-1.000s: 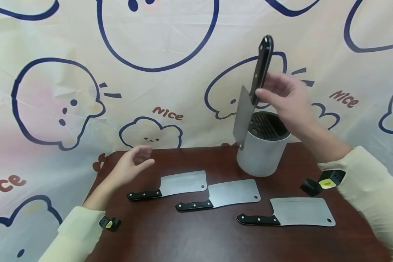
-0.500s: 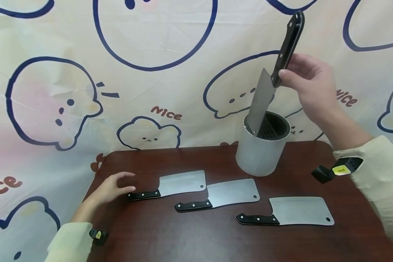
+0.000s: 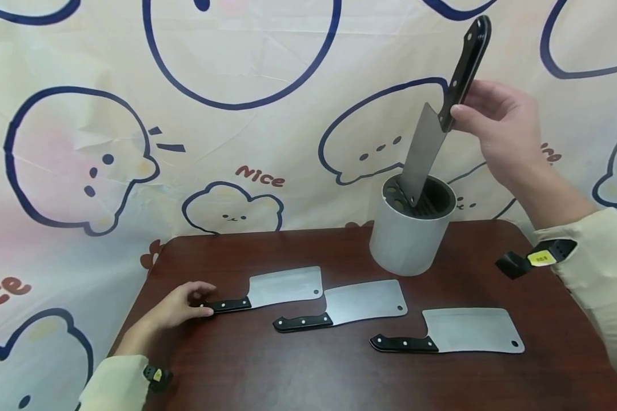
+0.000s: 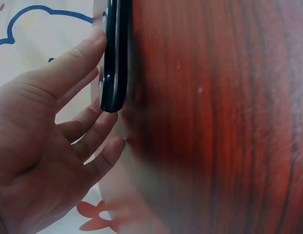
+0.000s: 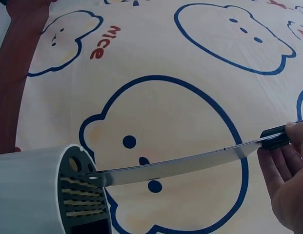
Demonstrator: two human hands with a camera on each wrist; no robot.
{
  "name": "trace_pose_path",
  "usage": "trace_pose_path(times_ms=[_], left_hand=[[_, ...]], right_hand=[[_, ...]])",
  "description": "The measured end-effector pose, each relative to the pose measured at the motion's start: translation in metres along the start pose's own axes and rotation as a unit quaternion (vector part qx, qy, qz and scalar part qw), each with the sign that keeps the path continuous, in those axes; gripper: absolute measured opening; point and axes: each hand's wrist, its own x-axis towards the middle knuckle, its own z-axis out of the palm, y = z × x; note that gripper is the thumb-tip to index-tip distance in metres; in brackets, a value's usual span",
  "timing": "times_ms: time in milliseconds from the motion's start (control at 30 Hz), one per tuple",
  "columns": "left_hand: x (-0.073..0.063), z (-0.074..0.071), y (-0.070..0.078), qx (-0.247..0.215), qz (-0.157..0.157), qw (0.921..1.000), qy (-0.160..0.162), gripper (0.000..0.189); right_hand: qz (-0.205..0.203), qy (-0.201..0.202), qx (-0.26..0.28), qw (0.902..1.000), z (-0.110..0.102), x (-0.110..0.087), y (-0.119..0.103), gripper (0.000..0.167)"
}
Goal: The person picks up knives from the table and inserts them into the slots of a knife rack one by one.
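My right hand (image 3: pixel 509 128) grips the black handle of a cleaver (image 3: pixel 425 151), thumb on the near side. Its blade slants down to the slotted top of a white round knife holder (image 3: pixel 408 245). In the right wrist view the cleaver blade (image 5: pixel 180 165) meets the dark slotted top at the upper slots; whether its tip has entered one, I cannot tell. My left hand (image 3: pixel 180 305) is at the handle end of the leftmost cleaver (image 3: pixel 285 287) lying on the table. In the left wrist view its thumb touches the handle (image 4: pixel 114 58), while the other fingers stay loosely spread beyond it.
A middle cleaver (image 3: pixel 367 299) and a right cleaver (image 3: pixel 473 331) lie flat on the brown table (image 3: pixel 267 371), handles to the left. Behind the table hangs a cartoon-printed cloth (image 3: pixel 257 142).
My right hand has lifted the cleaver up and right, bringing its blade from beside the holder to over its top. My left hand has come down to the leftmost cleaver's handle.
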Motion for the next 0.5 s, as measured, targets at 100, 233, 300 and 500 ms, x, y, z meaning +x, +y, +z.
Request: trace_pose_path(times_ms=[100, 233, 300, 500], left_hand=[[0.0007, 0.0029, -0.0007, 0.001, 0.000, 1.0000, -0.003, 0.046], [0.0015, 0.0060, -0.0004, 0.004, 0.003, 1.0000, -0.002, 0.042], [0.0015, 0.0073, 0.0004, 0.001, 0.000, 1.0000, -0.004, 0.039], [0.0008, 0.0093, 0.0035, -0.004, -0.011, 0.9999, -0.010, 0.032]], right_hand=[[0.010, 0.003, 0.003, 0.9999, -0.0023, 0.0003, 0.0030, 0.034], [0.017, 0.004, -0.001, 0.9998, -0.0031, 0.0009, 0.0059, 0.037], [0.020, 0.004, -0.007, 0.9998, -0.0024, 0.0012, 0.0066, 0.038], [0.035, 0.006, -0.021, 0.9992, -0.0003, 0.0008, 0.0088, 0.037]])
